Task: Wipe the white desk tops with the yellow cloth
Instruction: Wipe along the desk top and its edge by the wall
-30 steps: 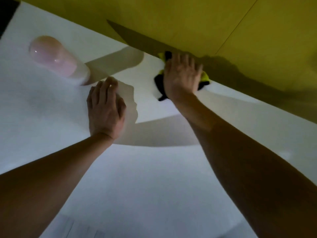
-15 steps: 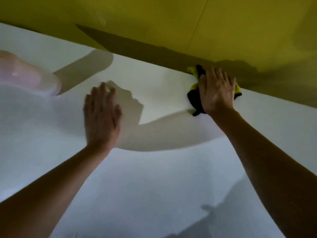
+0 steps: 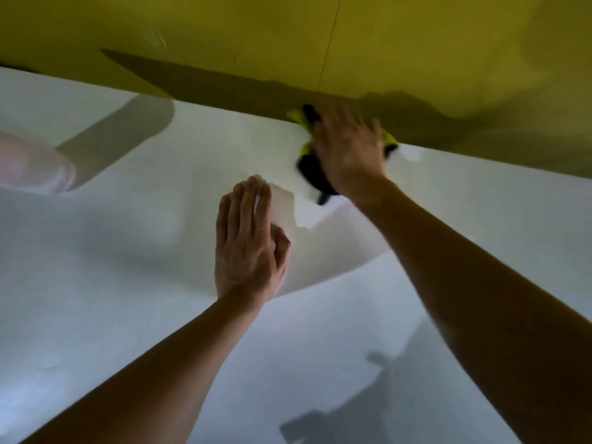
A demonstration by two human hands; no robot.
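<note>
Surface (image 3: pixel 320 363), white and broad, filled most of the view, running up to a yellow panel (image 3: pixel 384 43) along its far edge from 10 to 2 o'clock. Against the frame half a second earlier, the view had swung so that both hands sat nearer the middle, and a pale pink object (image 3: pixel 35 168) at 9 o'clock had slid almost out at the left edge; it was too blurred to name.

Both arms reached forward from 6 o'clock. The right hand (image 3: pixel 349 152), at 1 o'clock, was smeared with motion blur, where earlier it had been sharp. I judged it to be mid-stroke, sweeping sideways along the seam between surface and panel. Its fingers lay over the cloth (image 3: pixel 312 174), pressing it flat; whether they were spread or together I could not tell through the blur.

The left hand (image 3: pixel 248 241), near the centre, rested palm-down on the surface just beside the right one, its fingers (image 3: pixel 253 206) straight and pressed together, the thumb slightly apart. It held nothing, apparently bracing. It stood closer to the right hand than in the earlier frame.

The cloth, yellow with a dark part, showed around the right hand, bunched against the panel at the far edge. Wiping there seemed under way, with the near surface likely left to do.
</note>
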